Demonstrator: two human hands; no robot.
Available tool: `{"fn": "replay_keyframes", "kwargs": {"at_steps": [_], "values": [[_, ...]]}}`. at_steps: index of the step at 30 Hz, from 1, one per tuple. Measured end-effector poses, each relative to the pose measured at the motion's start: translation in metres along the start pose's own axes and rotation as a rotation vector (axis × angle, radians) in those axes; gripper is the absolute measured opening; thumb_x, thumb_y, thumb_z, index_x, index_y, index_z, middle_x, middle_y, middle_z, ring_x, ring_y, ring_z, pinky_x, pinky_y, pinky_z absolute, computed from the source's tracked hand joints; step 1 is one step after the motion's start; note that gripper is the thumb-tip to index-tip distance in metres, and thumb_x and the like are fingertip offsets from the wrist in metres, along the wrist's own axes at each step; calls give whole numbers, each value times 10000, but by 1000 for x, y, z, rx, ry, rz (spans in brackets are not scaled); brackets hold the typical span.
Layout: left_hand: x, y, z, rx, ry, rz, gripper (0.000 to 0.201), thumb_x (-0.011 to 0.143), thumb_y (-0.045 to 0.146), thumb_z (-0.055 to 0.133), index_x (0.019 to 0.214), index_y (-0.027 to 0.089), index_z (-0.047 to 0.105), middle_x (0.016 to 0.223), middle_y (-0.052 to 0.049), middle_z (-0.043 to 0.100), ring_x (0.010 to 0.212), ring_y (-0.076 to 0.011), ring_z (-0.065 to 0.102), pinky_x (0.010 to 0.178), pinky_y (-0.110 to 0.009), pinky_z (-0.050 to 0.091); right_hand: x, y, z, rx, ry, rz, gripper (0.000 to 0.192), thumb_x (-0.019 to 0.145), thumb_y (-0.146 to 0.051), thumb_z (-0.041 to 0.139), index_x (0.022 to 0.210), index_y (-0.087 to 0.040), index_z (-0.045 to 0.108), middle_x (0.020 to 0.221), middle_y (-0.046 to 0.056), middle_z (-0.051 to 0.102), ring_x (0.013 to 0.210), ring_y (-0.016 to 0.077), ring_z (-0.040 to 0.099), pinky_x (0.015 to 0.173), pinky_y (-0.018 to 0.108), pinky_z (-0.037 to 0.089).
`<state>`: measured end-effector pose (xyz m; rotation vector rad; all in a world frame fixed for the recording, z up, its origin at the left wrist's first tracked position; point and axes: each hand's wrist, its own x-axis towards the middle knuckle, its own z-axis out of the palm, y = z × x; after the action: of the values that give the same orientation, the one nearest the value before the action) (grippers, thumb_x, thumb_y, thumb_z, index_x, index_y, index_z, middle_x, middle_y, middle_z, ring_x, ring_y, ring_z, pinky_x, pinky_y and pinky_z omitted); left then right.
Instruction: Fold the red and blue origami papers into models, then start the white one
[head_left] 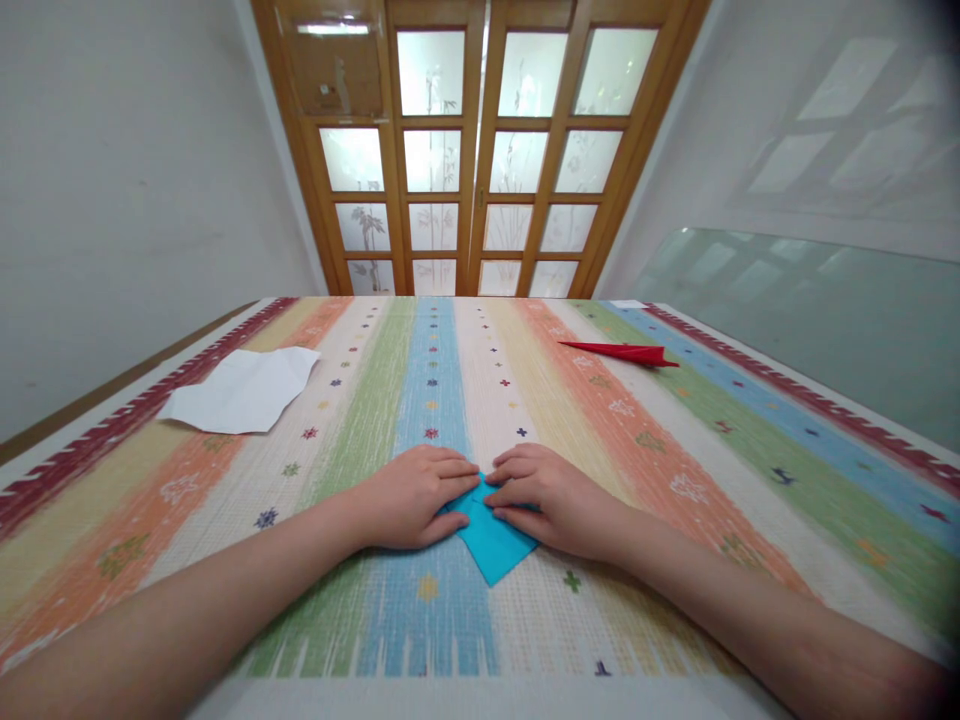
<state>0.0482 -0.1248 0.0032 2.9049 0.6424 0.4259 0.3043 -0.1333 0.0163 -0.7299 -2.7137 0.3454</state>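
A small piece of blue folded paper (pixel 496 545) lies on the tablecloth in front of me, a pointed corner toward me. My left hand (pixel 420 497) holds its left side, thumb on the lower part and fingers along the upper edge. From the other side, my right hand (pixel 551 500) grips the paper, its bent fingertips pressing on the top and right edge. The fingertips of both hands almost meet at the top of the paper. Some of its upper part is hidden under the fingers.
A white sheet of paper (pixel 244 390) with uneven edges lies at the left. At the right rests a red folded paper dart (pixel 622 352). The striped tablecloth (pixel 390 400) covers the table. Beyond it stand wooden glazed doors (pixel 472 150), and a glass panel (pixel 787 310) leans at the right wall.
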Motion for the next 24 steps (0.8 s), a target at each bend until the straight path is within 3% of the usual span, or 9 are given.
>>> {"fn": "replay_keyframes", "kwargs": {"at_steps": [7, 12, 17, 22, 24], "values": [[0, 1, -2, 4, -32, -19, 453, 935, 375, 540, 1341, 177, 565, 1338, -119, 616, 1225, -292, 563, 1080, -477, 398, -5, -17, -25, -42, -132, 95, 146, 911, -223, 620, 790, -242, 701, 826, 8, 720, 929, 231, 649, 1033, 513, 343], [0, 1, -2, 5, -36, -21, 459, 936, 376, 543, 1350, 179, 556, 1345, -118, 611, 1230, -292, 556, 1084, -479, 394, -13, -29, -39, -53, -192, 205, 127, 845, -218, 668, 723, -232, 700, 742, 20, 710, 772, 229, 657, 944, 491, 404], [0, 1, -1, 7, -42, -29, 466, 935, 390, 544, 1351, 179, 559, 1351, -122, 607, 1230, -297, 556, 1080, -485, 398, -20, -34, -46, -89, -208, 274, 130, 802, -208, 703, 678, -245, 712, 659, 2, 699, 625, 204, 640, 963, 526, 381], [0, 1, -2, 9, -50, -36, 481, 939, 394, 542, 1365, 170, 550, 1359, -121, 601, 1240, -296, 548, 1084, -484, 396, -25, -36, -49, -142, -248, 282, 210, 837, -272, 690, 630, -238, 706, 543, -2, 655, 505, 168, 571, 737, 400, 434], [0, 1, -2, 4, -45, -33, 476, 936, 390, 545, 1362, 175, 553, 1356, -121, 604, 1236, -296, 552, 1082, -485, 398, -28, -36, -48, -151, -185, 290, 239, 813, -278, 711, 582, -229, 674, 496, -5, 619, 479, 158, 541, 648, 354, 410]]}}
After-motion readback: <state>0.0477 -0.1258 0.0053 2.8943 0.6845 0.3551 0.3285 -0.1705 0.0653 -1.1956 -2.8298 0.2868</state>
